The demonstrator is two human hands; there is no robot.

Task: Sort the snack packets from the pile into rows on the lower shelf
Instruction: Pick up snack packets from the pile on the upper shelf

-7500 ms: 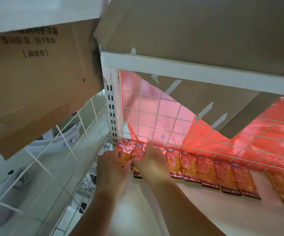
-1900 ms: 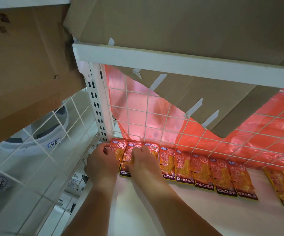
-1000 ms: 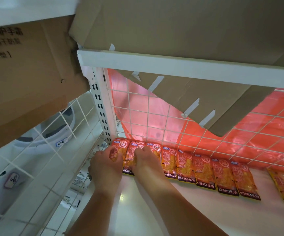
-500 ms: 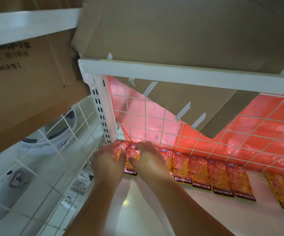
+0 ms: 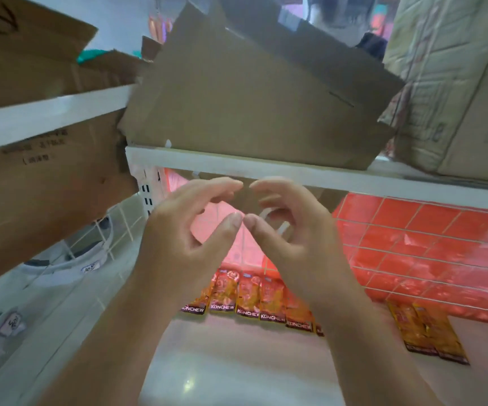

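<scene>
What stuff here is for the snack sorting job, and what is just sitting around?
For the job:
- snack packets in a row
- pair of packets lying apart to the right
- lower shelf
- left hand and right hand, both holding nothing

Just lying about:
- cardboard boxes up above
- red sheet at the back
- price tag on the left

Snack packets (image 5: 248,300), row at back of shelf: orange bodies, red tops, dark band along the bottom edge with white KONCHEW lettering, thin yellow border. Pair of packets (image 5: 430,332) further right: same orange, dark bottom band. Lower shelf (image 5: 237,361): glossy white. Wire grid (image 5: 412,229): white lines in a square pattern, over a red-orange sheet (image 5: 442,259). Shelf rail (image 5: 295,174): white. Middle cardboard box (image 5: 251,98): plain brown. Left box (image 5: 46,186): brown with dark printed characters. Right box (image 5: 456,83): paler beige
</scene>
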